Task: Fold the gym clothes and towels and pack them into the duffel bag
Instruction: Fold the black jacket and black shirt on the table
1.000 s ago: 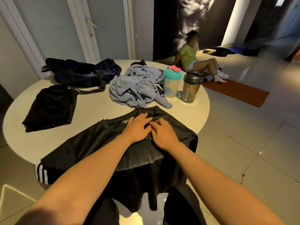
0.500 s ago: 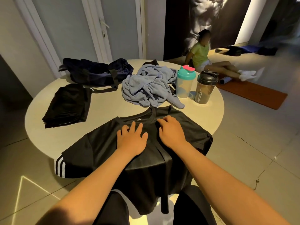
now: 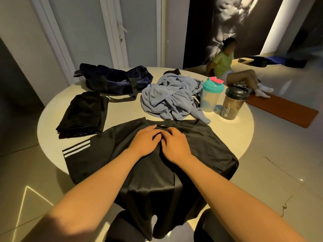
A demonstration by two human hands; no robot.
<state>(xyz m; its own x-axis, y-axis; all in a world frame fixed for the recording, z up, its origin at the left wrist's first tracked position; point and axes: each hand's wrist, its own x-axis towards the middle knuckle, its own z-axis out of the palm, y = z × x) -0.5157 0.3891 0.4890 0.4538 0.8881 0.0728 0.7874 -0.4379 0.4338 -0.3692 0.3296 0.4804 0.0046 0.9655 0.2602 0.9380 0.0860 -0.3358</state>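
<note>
Now: smoothing the shirt before folding

Head view: left hand (image 3: 145, 142) and right hand (image 3: 174, 145) lie palm-down, gripping nothing, on the black shirt (image 3: 157, 172) draped over the table's (image 3: 122, 110) near edge. The duffel bag (image 3: 113, 79) sits at its far edge. Best to sweep creases outward evenly.

Looked like a gym: muscle-torso mural (image 3: 225, 23) on wall, person seated by an exercise mat (image 3: 279, 110), two shaker bottles (image 3: 233, 103) on counter (image 3: 122, 110).
</note>
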